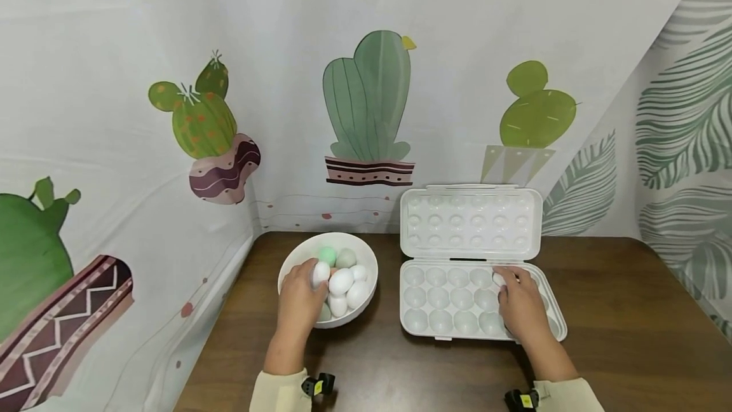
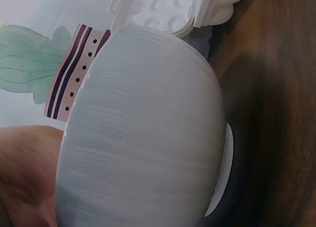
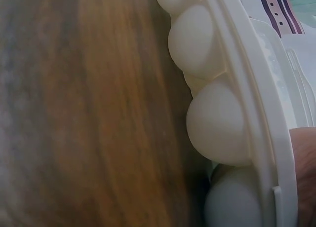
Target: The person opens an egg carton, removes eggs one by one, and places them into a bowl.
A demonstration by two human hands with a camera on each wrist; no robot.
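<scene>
At the left, a white bowl (image 1: 303,250) holds several eggs, mostly white, with one mint-green egg (image 1: 327,255) and greyish ones. My left hand (image 1: 300,294) reaches over its near left side and grips a white egg (image 1: 321,272) between thumb and fingers. To the right, an egg carton (image 1: 462,298) of white plastic lies with its lid raised. Over its back row, my right hand (image 1: 523,302) pinches another white egg (image 1: 498,279) with the fingertips. That hand covers several cups on the carton's right side. The bowl's outer wall (image 2: 143,128) fills most of the left wrist view.
The raised carton lid (image 1: 471,224) leans close to the cactus-print cloth (image 1: 286,81) behind the table. Dark wood tabletop (image 1: 383,367) lies between bowl and carton and along the front. From below, the carton's rounded cups (image 3: 219,123) show in the right wrist view.
</scene>
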